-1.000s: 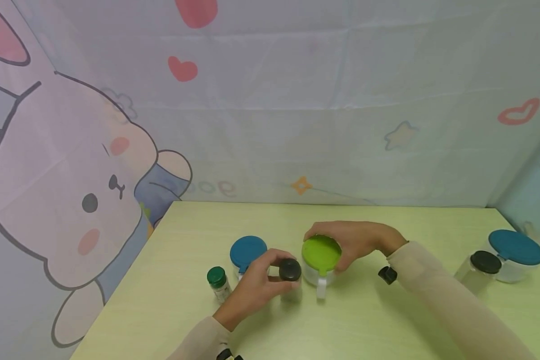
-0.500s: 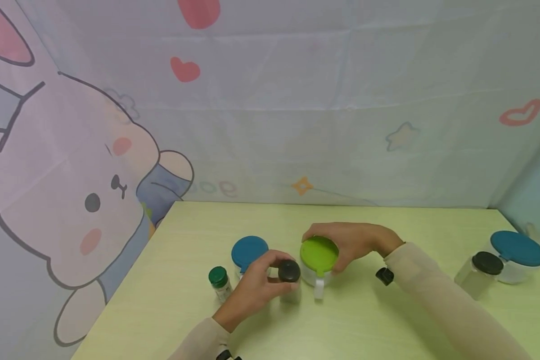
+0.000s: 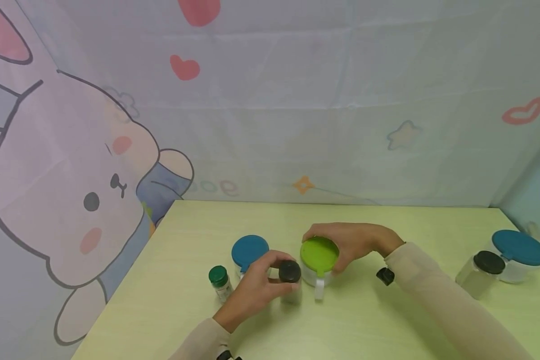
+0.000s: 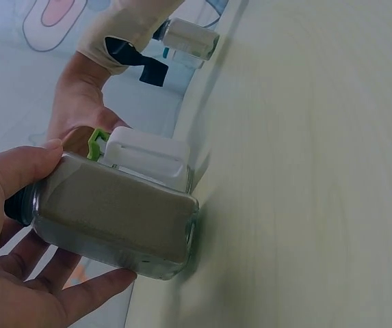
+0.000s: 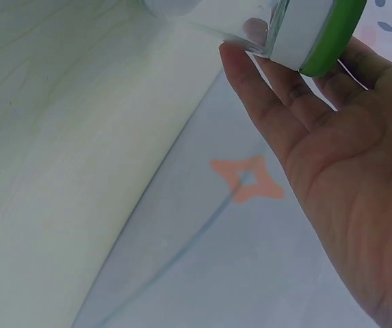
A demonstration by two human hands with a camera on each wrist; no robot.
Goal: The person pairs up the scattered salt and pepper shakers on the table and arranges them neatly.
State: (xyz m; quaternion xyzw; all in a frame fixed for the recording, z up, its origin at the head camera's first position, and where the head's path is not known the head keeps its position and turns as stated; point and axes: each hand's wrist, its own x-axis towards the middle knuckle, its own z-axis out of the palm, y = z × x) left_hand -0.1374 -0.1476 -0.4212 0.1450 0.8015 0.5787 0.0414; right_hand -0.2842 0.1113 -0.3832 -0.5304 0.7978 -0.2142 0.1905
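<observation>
In the head view my left hand (image 3: 257, 284) grips a squarish clear jar with a black lid (image 3: 290, 271), thumb and fingers around its upper part. Grey-brown powder fills this jar (image 4: 117, 212) in the left wrist view; it stands upright at the table. Right beside it is a clear jar with a green flip lid (image 3: 319, 254) and a white handle (image 3: 319, 289). My right hand (image 3: 353, 243) reaches over from the right and grips that jar near its lid. Fingers (image 5: 257, 92) lie against its side in the right wrist view.
A blue-lidded jar (image 3: 250, 250) stands behind my left hand, partly hidden. A small green-capped bottle (image 3: 219, 280) is left of it. At the table's (image 3: 364, 325) right side stand another black-lidded jar (image 3: 479, 275) and a second blue-lidded jar (image 3: 519, 250).
The green-lidded jar has shifted slightly left with my right hand, closer to the black-lidded jar. My left hand stays nearly still on its jar.
</observation>
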